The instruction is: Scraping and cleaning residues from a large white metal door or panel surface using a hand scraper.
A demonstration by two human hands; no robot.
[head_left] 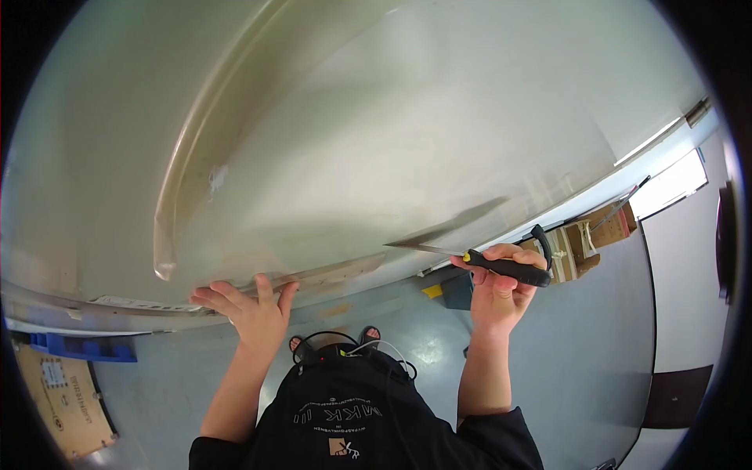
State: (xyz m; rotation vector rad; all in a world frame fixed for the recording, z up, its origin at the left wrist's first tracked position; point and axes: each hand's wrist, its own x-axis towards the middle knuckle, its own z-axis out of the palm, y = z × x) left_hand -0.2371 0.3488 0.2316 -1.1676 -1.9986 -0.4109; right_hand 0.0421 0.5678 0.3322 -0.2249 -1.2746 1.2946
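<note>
Panel: a large pale, curved panel [407,133] fills most of the view, with a raised, rounded rib sweeping down its left part; its lower edge runs from lower left up to the right.
Floor: grey-blue floor [595,352] lies below the panel, shiny in spots.
Cardboard sheet: a brown cardboard sheet [59,403] lies on the floor at the lower left.
Boxes: open cardboard boxes [591,239] sit near the panel's lower edge, just right of the right hand.
Blue piece: a blue plastic piece [82,347] lies on the floor at the left, under the panel's edge.
Left hand: the left hand [251,309] is spread flat, fingers apart, pressed against the panel's lower edge, holding nothing.
Right hand: the right hand [501,282] is clamped around the black handle of a knife.
Knife: the knife [478,261] has a yellow collar and a thin blade pointing left, its tip against the panel near the lower edge; the blade casts a long shadow on the panel.
</note>
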